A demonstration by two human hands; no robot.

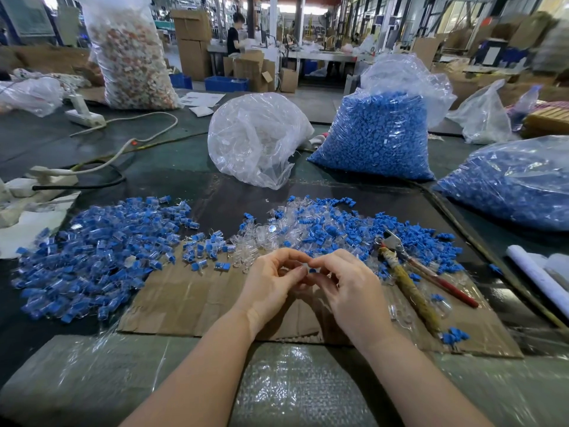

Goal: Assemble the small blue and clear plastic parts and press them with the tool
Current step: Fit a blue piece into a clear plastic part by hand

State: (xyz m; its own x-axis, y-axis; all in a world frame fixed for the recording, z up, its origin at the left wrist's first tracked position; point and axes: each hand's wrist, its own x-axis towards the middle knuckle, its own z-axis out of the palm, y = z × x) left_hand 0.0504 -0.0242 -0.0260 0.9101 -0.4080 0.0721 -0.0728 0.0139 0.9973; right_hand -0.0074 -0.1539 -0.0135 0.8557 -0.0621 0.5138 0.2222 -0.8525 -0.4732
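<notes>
My left hand (271,280) pinching a clear part (303,269), my right hand (348,285) pinching a blue part (312,270), both meeting above the cardboard sheet (191,298), pressing tool (409,278) lying on its right side, assembled pieces (92,257) heaped along its left edge

A factory floor or packing workshop is shown. A long worktable (172,161) is covered with dark mats and a cardboard sheet (191,303), on which small blue and clear parts (92,257) are heaped in bulk. Large clear bags are stood on the table: one filled with blue parts (378,134), another bag (517,186) at the right, and a tall sack (132,53) of mixed pieces at the left. Pliers (409,272) and power strips (86,117) are laid among them. Behind, stacked cartons (192,41), blue crates (226,84), more benches and a seated worker (235,33) are seen under a high industrial hall.
</notes>
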